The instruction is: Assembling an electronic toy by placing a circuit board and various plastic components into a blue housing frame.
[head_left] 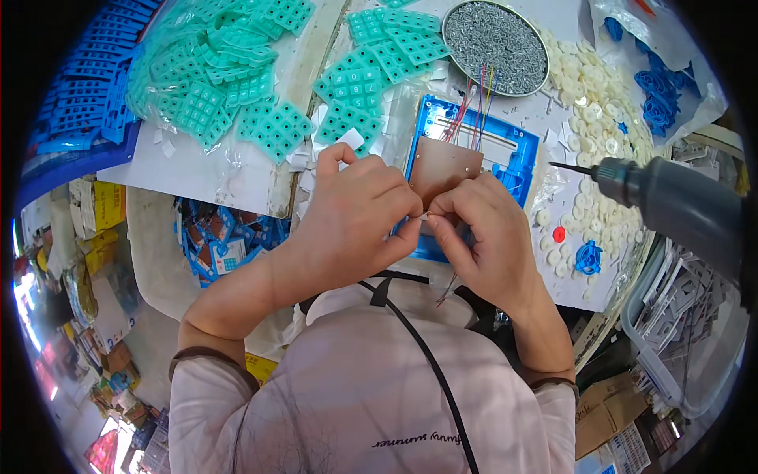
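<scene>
Over the near edge of a blue plastic casing [517,154], my left hand [355,205] and my right hand [485,233] meet with thumbs and fingers pinched together. Between their fingertips is a small whitish piece [425,216], too small to name. A brown circuit board [446,167] lies on the casing, partly hidden by my right hand. Thin coloured wires [478,107] run from the casing's far end. Beside my left index finger shows a white scrap of paper [347,141]. Loose wire ends [447,291] hang below my right hand.
Teal rubber keypads [213,79] are heaped at the far left. A round tray of screws [496,47] stands beyond the casing. White plastic discs [592,150] spread to the right, beneath a hanging power screwdriver [632,182]. A bin of blue parts [154,245] sits low left.
</scene>
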The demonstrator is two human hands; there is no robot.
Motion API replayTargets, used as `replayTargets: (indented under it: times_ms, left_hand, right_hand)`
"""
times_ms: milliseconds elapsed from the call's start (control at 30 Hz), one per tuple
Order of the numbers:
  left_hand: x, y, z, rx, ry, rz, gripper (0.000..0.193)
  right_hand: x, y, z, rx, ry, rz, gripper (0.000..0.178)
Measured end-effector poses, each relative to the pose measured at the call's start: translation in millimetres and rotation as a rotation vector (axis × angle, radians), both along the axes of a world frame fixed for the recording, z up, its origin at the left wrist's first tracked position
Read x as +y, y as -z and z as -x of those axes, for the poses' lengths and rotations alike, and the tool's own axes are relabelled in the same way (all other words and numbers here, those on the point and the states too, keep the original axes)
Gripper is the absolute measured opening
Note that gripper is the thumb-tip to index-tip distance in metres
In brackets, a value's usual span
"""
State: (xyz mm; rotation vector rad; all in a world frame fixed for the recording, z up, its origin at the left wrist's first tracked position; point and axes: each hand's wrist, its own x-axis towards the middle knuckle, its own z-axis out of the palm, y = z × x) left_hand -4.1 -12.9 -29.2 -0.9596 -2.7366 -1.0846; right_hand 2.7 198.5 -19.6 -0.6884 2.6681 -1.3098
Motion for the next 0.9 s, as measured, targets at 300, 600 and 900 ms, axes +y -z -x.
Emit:
replayTargets:
  times_ms: [300,600,900]
  left_hand:
    - [12.0,3.7,-2.0,0.101,-0.052,0.081,0.018]
    - [-0.8,-11.3,5.0,-0.093,-0.013,-0.01,0.02]
    - [2.1,-4.5,6.1,-0.064,0.031,-0.045,0.018]
  right_hand:
    - [-0.1,0.4,-0.4,0.029,0.0,-0.012,0.01]
    - [2.8,-0.1,0.9,-0.067,0.04,0.064,0.009]
    - [3.5,-1.0,1.3,-0.065,0.029,0.06,0.009]
